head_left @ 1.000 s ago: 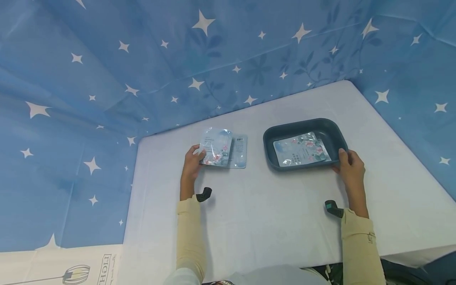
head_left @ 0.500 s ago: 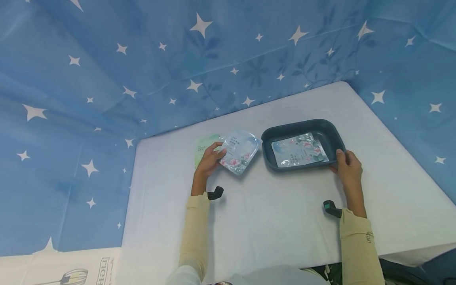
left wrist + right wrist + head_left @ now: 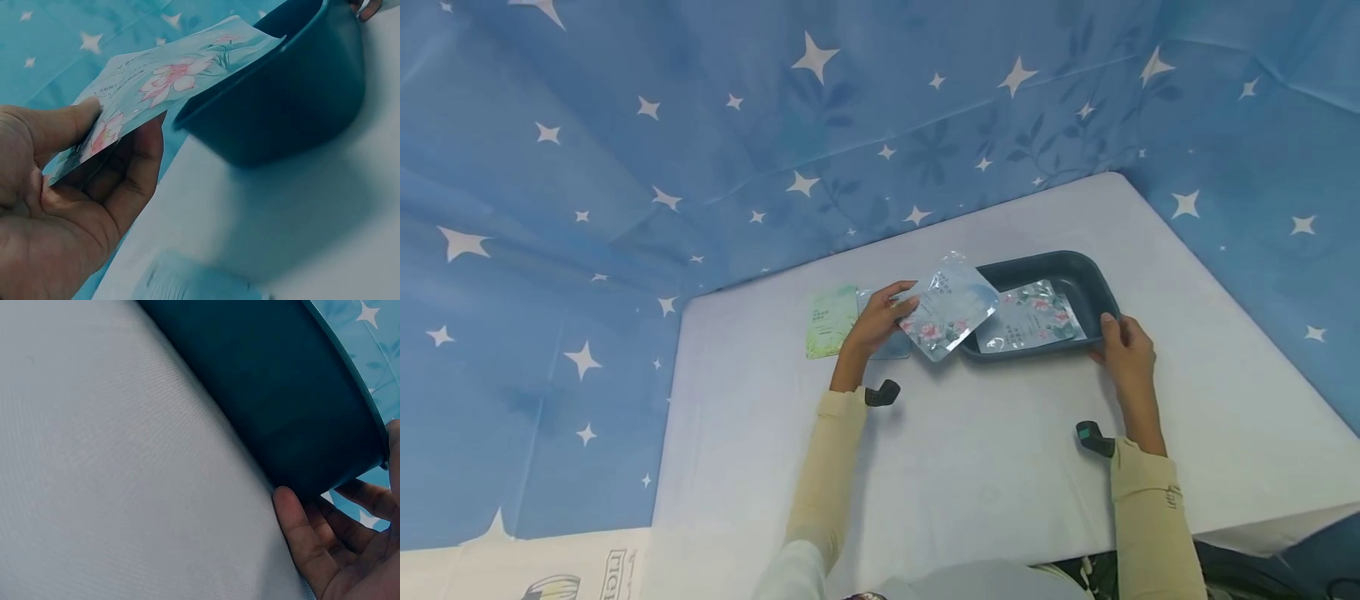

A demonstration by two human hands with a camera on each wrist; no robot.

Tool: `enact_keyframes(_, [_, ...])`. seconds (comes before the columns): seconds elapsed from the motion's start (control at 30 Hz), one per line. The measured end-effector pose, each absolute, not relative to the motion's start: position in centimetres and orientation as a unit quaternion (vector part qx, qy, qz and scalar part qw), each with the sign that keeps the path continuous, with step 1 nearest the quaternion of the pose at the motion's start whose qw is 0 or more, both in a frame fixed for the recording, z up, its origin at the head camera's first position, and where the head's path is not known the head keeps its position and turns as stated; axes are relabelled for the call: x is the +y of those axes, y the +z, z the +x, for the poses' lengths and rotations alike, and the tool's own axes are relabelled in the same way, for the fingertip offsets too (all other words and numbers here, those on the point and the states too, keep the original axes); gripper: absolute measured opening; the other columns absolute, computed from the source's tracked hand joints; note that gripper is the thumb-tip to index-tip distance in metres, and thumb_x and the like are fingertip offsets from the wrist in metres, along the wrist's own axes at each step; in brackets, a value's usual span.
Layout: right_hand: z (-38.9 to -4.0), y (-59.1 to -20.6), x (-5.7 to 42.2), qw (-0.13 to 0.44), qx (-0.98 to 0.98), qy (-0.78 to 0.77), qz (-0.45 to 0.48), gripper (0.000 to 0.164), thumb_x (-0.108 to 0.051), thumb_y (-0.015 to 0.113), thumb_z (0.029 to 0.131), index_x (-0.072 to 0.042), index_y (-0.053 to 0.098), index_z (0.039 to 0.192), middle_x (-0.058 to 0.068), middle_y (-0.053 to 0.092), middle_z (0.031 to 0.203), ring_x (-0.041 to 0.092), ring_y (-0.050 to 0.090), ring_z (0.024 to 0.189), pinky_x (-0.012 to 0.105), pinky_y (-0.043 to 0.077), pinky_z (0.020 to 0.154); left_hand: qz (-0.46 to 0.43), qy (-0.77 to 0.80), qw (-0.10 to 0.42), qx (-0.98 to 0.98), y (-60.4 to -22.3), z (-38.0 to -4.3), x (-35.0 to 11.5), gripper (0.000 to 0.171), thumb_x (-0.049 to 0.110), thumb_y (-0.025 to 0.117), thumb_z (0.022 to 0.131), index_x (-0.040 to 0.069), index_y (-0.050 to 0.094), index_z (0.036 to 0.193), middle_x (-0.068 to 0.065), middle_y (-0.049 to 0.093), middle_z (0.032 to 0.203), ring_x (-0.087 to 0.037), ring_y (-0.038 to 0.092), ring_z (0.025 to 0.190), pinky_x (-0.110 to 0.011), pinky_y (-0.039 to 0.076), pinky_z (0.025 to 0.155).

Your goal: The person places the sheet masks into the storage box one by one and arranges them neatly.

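Observation:
My left hand (image 3: 883, 317) pinches a shiny pale-blue face mask packet (image 3: 951, 307) printed with pink flowers, thumb on top and fingers beneath. In the left wrist view the packet (image 3: 169, 84) is tilted, its far end overlapping the rim of a dark blue-green rectangular tray (image 3: 281, 106). Inside the tray (image 3: 1093, 292) lie flowered packets (image 3: 1030, 321), one over another and partly hidden by the held one. My right hand (image 3: 1129, 354) grips the tray's near right corner, thumb at the rim; in the right wrist view its fingers (image 3: 300, 525) lie against the outer wall's lower edge.
A green packet (image 3: 831, 323) lies on the white-covered table (image 3: 985, 467) left of my left hand, beside a blue packet (image 3: 891, 346) mostly hidden behind that hand. A blue star-patterned cloth (image 3: 737, 150) stands along the table's back and sides.
My left hand has carried the flowered packet rightward from the pile to the tray's left side. This uncovered the green packet. My right hand has stayed on the tray's corner.

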State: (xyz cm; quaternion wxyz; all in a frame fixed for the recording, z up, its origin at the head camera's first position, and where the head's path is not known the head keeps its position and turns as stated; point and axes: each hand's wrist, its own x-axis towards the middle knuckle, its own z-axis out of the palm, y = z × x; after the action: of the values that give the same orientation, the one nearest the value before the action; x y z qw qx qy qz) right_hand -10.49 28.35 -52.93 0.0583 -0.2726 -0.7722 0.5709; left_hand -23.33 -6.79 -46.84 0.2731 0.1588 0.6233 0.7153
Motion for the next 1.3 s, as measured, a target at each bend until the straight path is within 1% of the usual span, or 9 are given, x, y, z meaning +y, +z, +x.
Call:
enact_keyframes(0.13, [-10.6, -52.9, 28.2, 0.057, -0.776, 0.567, -0.270, 0.069, -0.056, 0.031, 0.090, -0.007, 0.030, 0.138, 0.020, 0.037, 0.134, 0.035, 0.041, 0.121, 0.015, 0.048, 0.069, 0.189, 0.690, 0.274, 0.643, -45.8, -23.4, -5.5, 0.038, 0.006, 0.047, 0.093, -0.001, 0.042, 0.131, -0.007, 0.048, 0.095, -0.014, 0.042, 0.065, -0.026, 0.042, 0.057])
enact_keyframes(0.37, [-10.6, -52.8, 28.1, 0.062, -0.780, 0.565, -0.261, 0.068, -0.054, 0.032, 0.090, -0.006, 0.032, 0.137, 0.022, 0.035, 0.136, 0.038, 0.038, 0.122, 0.014, 0.049, 0.068, 0.203, 0.635, 0.266, 0.696, -45.1, -23.7, -4.0, 0.039, 0.013, 0.048, 0.094, 0.009, 0.045, 0.132, -0.005, 0.040, 0.126, -0.017, 0.040, 0.071, -0.030, 0.042, 0.060])
enact_keyframes(0.6, [-10.5, -53.0, 28.2, 0.066, -0.782, 0.562, -0.263, 0.068, -0.055, 0.032, 0.090, -0.005, 0.032, 0.137, 0.022, 0.037, 0.135, 0.038, 0.041, 0.121, 0.012, 0.048, 0.065, 0.246, 0.597, 0.244, 0.723, -44.7, -23.9, -2.3, 0.041, 0.014, 0.049, 0.093, 0.004, 0.042, 0.133, -0.007, 0.034, 0.141, -0.021, 0.053, 0.104, -0.039, 0.047, 0.067])
enact_keyframes(0.73, [-10.4, -53.2, 28.3, 0.064, -0.781, 0.562, -0.264, 0.069, -0.056, 0.031, 0.090, -0.005, 0.032, 0.137, 0.022, 0.037, 0.134, 0.038, 0.040, 0.121, 0.013, 0.048, 0.066, 0.266, 0.572, 0.217, 0.745, -45.6, -24.3, -1.3, 0.041, 0.018, 0.050, 0.093, 0.007, 0.044, 0.132, -0.005, 0.037, 0.139, -0.023, 0.054, 0.106, -0.033, 0.050, 0.066])
enact_keyframes(0.87, [-10.4, -53.2, 28.2, 0.065, -0.780, 0.563, -0.264, 0.069, -0.055, 0.031, 0.090, -0.006, 0.032, 0.137, 0.022, 0.038, 0.133, 0.038, 0.041, 0.120, 0.013, 0.049, 0.066, 0.291, 0.536, 0.174, 0.774, -46.6, -24.9, -0.2, 0.039, 0.025, 0.050, 0.092, 0.013, 0.048, 0.130, -0.001, 0.043, 0.135, -0.022, 0.057, 0.099, -0.029, 0.051, 0.064])
enact_keyframes(0.97, [-10.4, -53.2, 28.2, 0.069, -0.780, 0.562, -0.265, 0.068, -0.055, 0.031, 0.090, -0.006, 0.033, 0.137, 0.021, 0.039, 0.132, 0.037, 0.042, 0.119, 0.013, 0.048, 0.066, 0.312, 0.509, 0.132, 0.791, -46.7, -25.1, 0.5, 0.036, 0.025, 0.049, 0.092, 0.015, 0.051, 0.127, 0.002, 0.047, 0.132, -0.016, 0.054, 0.106, -0.027, 0.049, 0.076])
enact_keyframes(1.1, [-10.3, -53.1, 28.2, 0.073, -0.780, 0.563, -0.263, 0.068, -0.056, 0.032, 0.090, -0.006, 0.033, 0.136, 0.021, 0.039, 0.131, 0.036, 0.042, 0.119, 0.013, 0.048, 0.067, 0.327, 0.459, 0.074, 0.823, -46.7, -25.0, 1.2, 0.031, 0.024, 0.049, 0.092, 0.018, 0.055, 0.122, 0.004, 0.054, 0.125, -0.006, 0.047, 0.115, -0.021, 0.038, 0.093])
enact_keyframes(1.17, [-10.3, -53.0, 28.2, 0.074, -0.780, 0.563, -0.263, 0.069, -0.056, 0.032, 0.090, -0.006, 0.034, 0.136, 0.021, 0.040, 0.132, 0.035, 0.042, 0.120, 0.013, 0.048, 0.067, 0.331, 0.432, 0.056, 0.837, -46.7, -24.9, 1.5, 0.030, 0.024, 0.049, 0.092, 0.019, 0.055, 0.121, 0.004, 0.057, 0.121, -0.005, 0.051, 0.109, -0.020, 0.037, 0.093])
enact_keyframes(1.3, [-10.3, -52.9, 28.2, 0.074, -0.780, 0.561, -0.266, 0.068, -0.056, 0.031, 0.090, -0.006, 0.033, 0.137, 0.021, 0.039, 0.132, 0.035, 0.042, 0.120, 0.013, 0.048, 0.067, 0.340, 0.388, 0.035, 0.856, -46.4, -24.6, 2.1, 0.030, 0.022, 0.048, 0.093, 0.018, 0.054, 0.122, 0.002, 0.062, 0.110, -0.007, 0.054, 0.077, -0.018, 0.041, 0.076])
